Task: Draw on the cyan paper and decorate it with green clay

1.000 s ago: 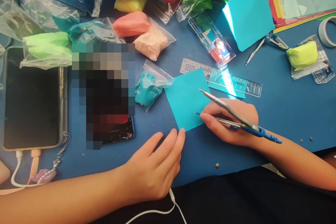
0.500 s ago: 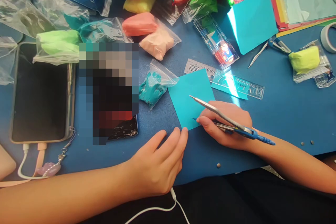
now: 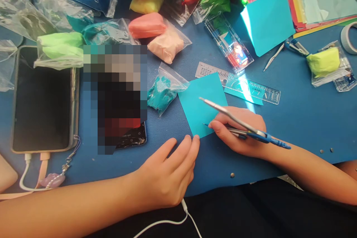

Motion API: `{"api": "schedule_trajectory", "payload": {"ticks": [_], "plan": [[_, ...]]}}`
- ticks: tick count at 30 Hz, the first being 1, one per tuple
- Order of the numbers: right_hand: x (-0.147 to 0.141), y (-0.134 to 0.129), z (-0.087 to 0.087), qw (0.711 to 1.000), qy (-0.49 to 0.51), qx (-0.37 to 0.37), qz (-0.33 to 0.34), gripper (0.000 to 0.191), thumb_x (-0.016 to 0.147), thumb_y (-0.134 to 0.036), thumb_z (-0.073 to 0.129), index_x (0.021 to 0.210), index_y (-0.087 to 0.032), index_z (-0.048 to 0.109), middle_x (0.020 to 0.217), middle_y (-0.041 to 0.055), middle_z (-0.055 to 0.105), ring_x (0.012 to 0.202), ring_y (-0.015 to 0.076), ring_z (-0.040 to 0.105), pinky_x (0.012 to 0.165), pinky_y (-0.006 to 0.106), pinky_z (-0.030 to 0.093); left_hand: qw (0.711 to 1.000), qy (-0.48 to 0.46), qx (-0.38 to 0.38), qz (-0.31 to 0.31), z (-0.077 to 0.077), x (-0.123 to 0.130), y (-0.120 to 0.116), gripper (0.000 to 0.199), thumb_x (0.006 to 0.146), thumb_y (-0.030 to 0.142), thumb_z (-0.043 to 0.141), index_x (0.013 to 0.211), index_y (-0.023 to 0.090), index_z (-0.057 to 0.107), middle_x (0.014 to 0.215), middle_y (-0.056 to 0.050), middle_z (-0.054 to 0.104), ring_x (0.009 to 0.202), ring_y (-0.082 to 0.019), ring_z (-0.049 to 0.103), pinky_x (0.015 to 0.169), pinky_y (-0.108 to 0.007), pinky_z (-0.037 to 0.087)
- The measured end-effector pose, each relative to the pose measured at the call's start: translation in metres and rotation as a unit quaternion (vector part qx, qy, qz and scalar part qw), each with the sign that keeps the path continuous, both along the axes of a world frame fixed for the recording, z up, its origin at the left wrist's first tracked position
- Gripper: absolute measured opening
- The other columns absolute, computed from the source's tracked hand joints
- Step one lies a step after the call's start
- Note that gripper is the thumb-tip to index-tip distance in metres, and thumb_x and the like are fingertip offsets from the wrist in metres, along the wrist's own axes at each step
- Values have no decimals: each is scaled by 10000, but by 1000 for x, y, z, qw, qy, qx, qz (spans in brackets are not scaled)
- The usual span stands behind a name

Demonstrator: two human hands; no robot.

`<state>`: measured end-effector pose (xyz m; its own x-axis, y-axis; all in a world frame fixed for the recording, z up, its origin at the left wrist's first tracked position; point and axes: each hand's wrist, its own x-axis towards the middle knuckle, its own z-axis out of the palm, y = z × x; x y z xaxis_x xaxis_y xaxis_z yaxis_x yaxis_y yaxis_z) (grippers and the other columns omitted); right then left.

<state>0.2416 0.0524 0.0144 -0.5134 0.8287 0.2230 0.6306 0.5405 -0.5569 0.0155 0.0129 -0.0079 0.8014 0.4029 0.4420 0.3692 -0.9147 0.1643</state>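
Observation:
A blue-and-silver compass (image 3: 237, 121) is held in my right hand (image 3: 241, 130), its two legs spread and pointing left over a turquoise paper square (image 3: 202, 98). The blue-tipped leg is low over the paper's lower right part; contact cannot be made out. My left hand (image 3: 173, 173) rests on the blue table with fingers apart, its fingertips at the paper's lower edge, holding nothing. Just beyond the paper's right corner lies a clear ruler (image 3: 264, 94). A bag of teal clay (image 3: 161, 93) touches the paper's upper left corner.
Two phones, one black-screened (image 3: 41, 100), lie on the left, with cables below. Clay bags, including a pink one (image 3: 147, 25), crowd the back. A turquoise paper box (image 3: 269, 22) with tools stands at the back right. A second compass (image 3: 275, 56) and a tape roll (image 3: 350, 39) lie at right.
The compass in my right hand has shifted slightly left and up, its silver leg tilting a little further from the blue-tipped one. My left hand stays put.

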Motion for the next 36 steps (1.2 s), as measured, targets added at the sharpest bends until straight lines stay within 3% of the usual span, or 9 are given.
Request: {"api": "schedule_trajectory", "payload": {"ticks": [5, 19, 26, 36], "plan": [[4, -1, 5, 998, 30, -29, -46, 313, 979, -154, 477, 671, -212, 487, 573, -6, 579, 468, 97, 512, 470, 242, 391, 1000, -1, 1, 0, 0, 0, 0, 129, 864, 106, 575, 865, 75, 700, 1092, -187, 726, 1022, -294, 653, 800, -399, 487], [3, -1, 3, 999, -8, -26, -27, 320, 999, -182, 458, 681, -215, 479, 593, -4, 588, 536, 109, 557, 531, 245, 429, 1000, 1, 4, -1, 0, -1, 0, 110, 860, 121, 605, 877, 67, 700, 1087, -189, 724, 1022, -291, 657, 803, -392, 492], [7, 3, 6, 996, 31, -69, 39, 364, 992, -162, 443, 638, -218, 380, 522, -37, 449, 455, 85, 413, 462, 250, 337, 1000, -5, 2, 2, 0, 0, 1, 148, 877, 90, 557, 875, 75, 704, 1074, -175, 738, 1006, -287, 662, 790, -394, 490], [15, 2, -2, 994, 96, -39, -40, 324, 972, -126, 467, 658, -204, 456, 562, -26, 530, 479, 80, 513, 500, 222, 441, 1000, -14, 3, -1, -1, 1, 2, 177, 895, 66, 527, 855, 54, 699, 1049, -178, 745, 968, -286, 671, 771, -396, 476]]}}
